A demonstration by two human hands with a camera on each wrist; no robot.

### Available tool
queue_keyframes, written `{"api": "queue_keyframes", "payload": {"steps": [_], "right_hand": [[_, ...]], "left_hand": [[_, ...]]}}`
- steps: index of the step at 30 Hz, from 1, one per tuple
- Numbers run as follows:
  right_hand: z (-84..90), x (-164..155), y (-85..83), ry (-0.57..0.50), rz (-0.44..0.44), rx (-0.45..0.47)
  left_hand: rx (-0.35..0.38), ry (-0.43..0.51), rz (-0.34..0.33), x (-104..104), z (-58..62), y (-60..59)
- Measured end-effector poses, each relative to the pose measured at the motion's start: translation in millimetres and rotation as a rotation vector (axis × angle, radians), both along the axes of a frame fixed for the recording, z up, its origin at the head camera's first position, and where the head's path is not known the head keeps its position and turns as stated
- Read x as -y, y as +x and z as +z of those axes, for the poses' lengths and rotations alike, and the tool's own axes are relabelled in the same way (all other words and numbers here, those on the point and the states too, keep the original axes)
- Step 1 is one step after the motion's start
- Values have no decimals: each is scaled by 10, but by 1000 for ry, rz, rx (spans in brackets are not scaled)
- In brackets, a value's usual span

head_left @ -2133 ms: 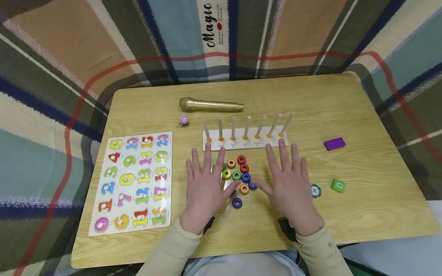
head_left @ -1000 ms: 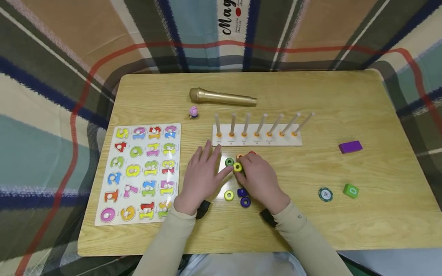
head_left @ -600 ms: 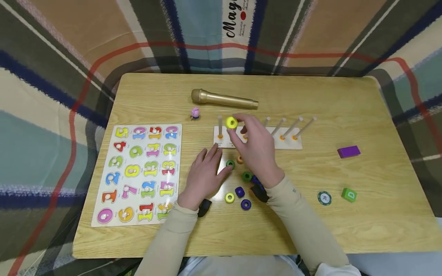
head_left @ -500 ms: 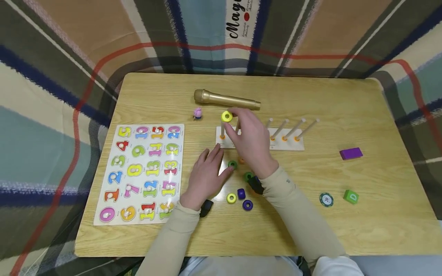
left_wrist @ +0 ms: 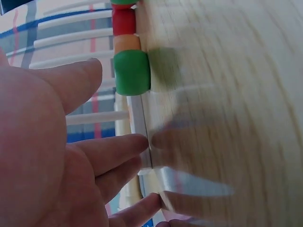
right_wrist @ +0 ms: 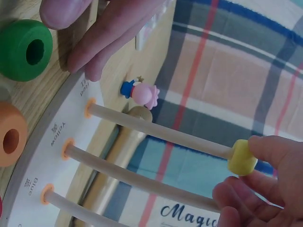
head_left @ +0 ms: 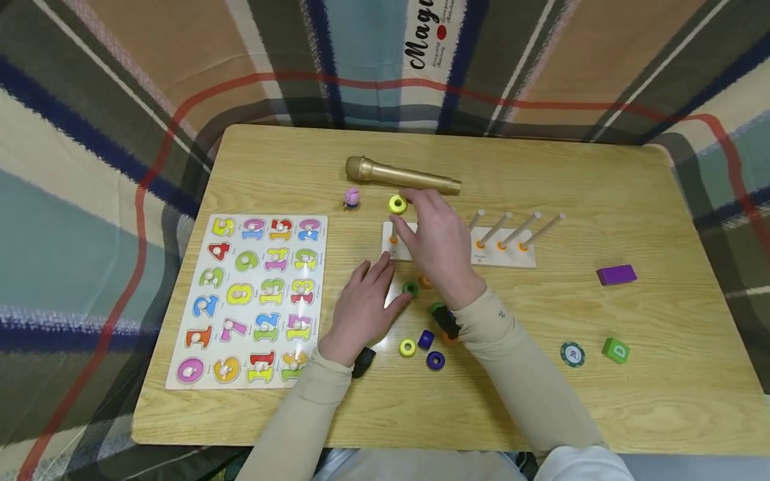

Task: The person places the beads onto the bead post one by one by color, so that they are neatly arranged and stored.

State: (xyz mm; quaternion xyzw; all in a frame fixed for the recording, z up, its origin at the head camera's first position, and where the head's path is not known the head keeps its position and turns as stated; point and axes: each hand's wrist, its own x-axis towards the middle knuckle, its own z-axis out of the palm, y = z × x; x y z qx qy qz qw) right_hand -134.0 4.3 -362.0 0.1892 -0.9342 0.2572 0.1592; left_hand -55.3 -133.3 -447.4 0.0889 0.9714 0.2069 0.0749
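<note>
A plaid cloth (head_left: 373, 40), with a white strip reading "Magic", hangs behind a light wood-grain table (head_left: 601, 180). Near the middle stands a white peg board (head_left: 502, 259) with a row of pale pegs, some with printed colour words at their bases.

The right hand (head_left: 442, 247) pinches a yellow ring (right_wrist: 242, 158) between thumb and finger, high at the tip of the left-end peg (right_wrist: 165, 131), the one beside the word "Red"; whether the tip is inside the hole cannot be told. The left hand (head_left: 363, 310) rests with its fingers extended, a fingertip touching the board's front edge near that end, its thumb just beside a green ring (right_wrist: 18, 49).

An orange ring (right_wrist: 14, 118) lies near the green one. Closer to the person are a second yellow ring (head_left: 407, 342) and two dark blue rings (head_left: 436, 367), one of them on its side; others are partly hidden by the right arm.

To the left lies a number puzzle board (head_left: 254, 277). Beyond the pegs are a gold microphone (head_left: 403, 176) and a pink pig figurine (head_left: 351, 198). Well to the right are a purple block (head_left: 616, 274), a round chip (head_left: 573, 355) and a green letter block (head_left: 616, 351).
</note>
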Motion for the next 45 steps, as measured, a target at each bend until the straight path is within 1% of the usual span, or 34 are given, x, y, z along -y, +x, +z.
{"api": "queue_keyframes", "payload": {"steps": [10, 14, 16, 18, 19, 21, 24, 26, 28, 29, 31, 33, 36, 39, 42, 45], "right_hand": [[-6, 12, -13, 14, 7, 21], [19, -43, 38, 2, 1, 34], [41, -109, 93, -6, 0, 52], [48, -199, 183, 8, 23, 81], [36, -249, 245, 25, 49, 107], [-24, -346, 407, 100, 123, 181], [-207, -461, 702, 245, 264, 332], [-352, -506, 881, 326, 345, 396], [-493, -531, 1007, 362, 402, 414], [-556, -539, 1050, 369, 422, 401], [-647, -545, 1100, 351, 447, 341], [-714, -542, 1115, 320, 460, 280], [-759, -533, 1105, 282, 481, 210], [-735, -538, 1065, 250, 472, 209], [-612, -562, 950, 164, 394, 216], [-422, -570, 748, 13, 275, 190]], "left_hand": [[-16, 0, 12, 21, -27, 8], [-4, 11, 18, 20, -28, 8], [-6, 16, 21, 17, -24, 0], [-15, 15, 22, 15, -14, -5], [-20, 14, 22, 15, -10, -5], [-25, 10, 21, 14, 1, 6], [-12, 7, 19, 17, 18, 41], [-1, 0, 18, 21, 23, 59], [1, -7, 19, 27, 22, 63], [-2, -11, 20, 29, 21, 61], [-8, -17, 22, 34, 23, 52], [-13, -15, 23, 37, 23, 42], [-9, -12, 23, 41, 25, 40], [-4, -19, 19, 39, 23, 40], [-5, -30, 13, 23, 26, 44], [10, -26, 9, -5, 22, 59]]}}
